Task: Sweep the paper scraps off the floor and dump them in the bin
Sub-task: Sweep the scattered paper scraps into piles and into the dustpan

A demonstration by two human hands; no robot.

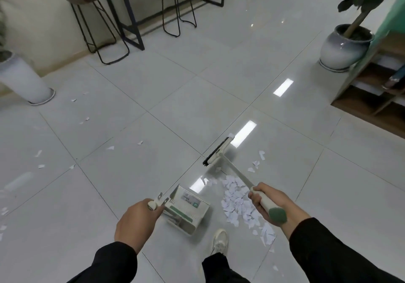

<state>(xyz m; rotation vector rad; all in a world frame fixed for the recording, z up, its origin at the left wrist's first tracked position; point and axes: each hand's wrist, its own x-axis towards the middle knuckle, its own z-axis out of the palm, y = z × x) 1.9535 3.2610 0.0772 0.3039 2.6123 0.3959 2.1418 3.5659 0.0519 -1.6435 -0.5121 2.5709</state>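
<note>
Dark sleeves reach in from the bottom edge, and beyond them both hands are busy: the left hand [137, 223] curls round the upright handle of the dustpan [186, 211], while the right hand [266, 201] wraps its fingers round the pale grip of the broom [232, 169], just ahead of the green end cap. Neither hand shows any slack; both are closed firmly on their handles. Between them, by the person's white shoe [220, 240], lies the main pile of paper scraps [237, 204], gathered just beside the dustpan's right side, with looser bits trailing near the brush head [217, 152], which hangs tilted over the floor [175, 98] beyond the pile. More scraps lie scattered well apart to the left, near a white planter [24, 79]. These scraps are likely featherlight and flimsy, apt to flutter or skid on glossy tile, so short, gentle strokes should serve better than hard ones. The broom looks stiff and light, best steered from the grip as held; the dustpan seems rigid plastic, easily tipped from its handle. No bin is in view.
</note>
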